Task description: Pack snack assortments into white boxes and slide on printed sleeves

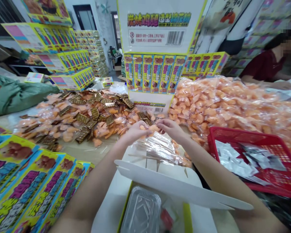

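My left hand and my right hand are close together at the middle of the table. Between them a small orange piece is pinched by the fingers of both. Just below the hands lies a bundle of thin pale sticks in clear wrapping. Nearer to me stands an open white box, which holds a clear plastic tray and a small red and clear packet. Gold-brown packets lie among orange pieces to the left of my hands.
Many bagged orange pieces are heaped at the right, behind a red basket of silver packets. Printed boxes stand at the left front, back left and centre. A person is at the far right.
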Available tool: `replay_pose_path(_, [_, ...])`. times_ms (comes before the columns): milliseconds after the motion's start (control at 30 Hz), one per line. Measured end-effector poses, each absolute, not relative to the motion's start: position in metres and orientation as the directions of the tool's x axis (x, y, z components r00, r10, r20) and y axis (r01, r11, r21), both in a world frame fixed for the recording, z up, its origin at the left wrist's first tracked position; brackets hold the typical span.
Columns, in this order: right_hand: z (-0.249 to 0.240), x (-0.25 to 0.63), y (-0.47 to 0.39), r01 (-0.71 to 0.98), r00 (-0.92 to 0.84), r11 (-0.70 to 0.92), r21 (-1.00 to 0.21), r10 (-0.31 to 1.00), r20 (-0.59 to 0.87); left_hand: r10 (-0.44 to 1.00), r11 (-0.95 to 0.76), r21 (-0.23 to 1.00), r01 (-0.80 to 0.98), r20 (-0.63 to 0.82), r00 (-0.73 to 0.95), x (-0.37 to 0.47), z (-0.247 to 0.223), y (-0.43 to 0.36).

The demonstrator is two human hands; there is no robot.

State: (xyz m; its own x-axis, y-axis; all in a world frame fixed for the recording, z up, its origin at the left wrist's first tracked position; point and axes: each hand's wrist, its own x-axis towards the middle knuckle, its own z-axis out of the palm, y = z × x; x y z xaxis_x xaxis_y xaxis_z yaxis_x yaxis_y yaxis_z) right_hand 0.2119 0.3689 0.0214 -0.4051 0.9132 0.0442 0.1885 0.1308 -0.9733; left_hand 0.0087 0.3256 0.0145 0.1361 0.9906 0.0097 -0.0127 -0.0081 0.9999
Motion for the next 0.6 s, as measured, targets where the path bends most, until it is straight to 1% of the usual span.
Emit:
replay_pose_path(67, [0.025, 0.206, 0.357, 0.089, -0.362, 0.021, -0.996, 0.932, -0.012, 0.985, -0.005, 1.0, 0.03, 0.0, 0.171, 0.011, 0.016, 0.32])
replay_pose_path(133, [0.024, 0.201, 0.348, -0.021, -0.317, -0.118, -0.993, 0.942, -0.105, 0.988, -0.027, 0.999, 0.044, 0.02, 0.156, 0.012, 0.013, 0.313])
replay_pose_path(200, [0.021, 0.196, 0.34, -0.088, -0.317, -0.199, -0.976, 0.935, -0.162, 0.99, -0.055, 0.997, 0.053, 0.047, 0.135, 0.014, 0.009, 0.308])
replay_pose_path(300, [0.018, 0.189, 0.333, -0.067, -0.332, -0.168, -0.983, 0.933, -0.137, 0.993, -0.082, 0.996, 0.046, 0.078, 0.085, 0.02, 0.005, 0.307])
replay_pose_path(367, [0.017, 0.186, 0.33, -0.036, -0.376, -0.134, -0.99, 0.92, -0.111, 0.995, -0.09, 0.996, 0.027, 0.089, 0.041, 0.024, 0.004, 0.31])
replay_pose_path(533, [0.017, 0.188, 0.332, 0.003, -0.488, -0.194, -0.981, 0.856, -0.17, 0.993, -0.114, 0.992, -0.057, 0.116, 0.018, 0.034, -0.002, 0.311])
replay_pose_path(600, [0.014, 0.191, 0.333, 0.026, -0.536, -0.186, -0.982, 0.827, -0.171, 0.992, -0.124, 0.985, -0.118, 0.124, -0.008, 0.038, -0.009, 0.312])
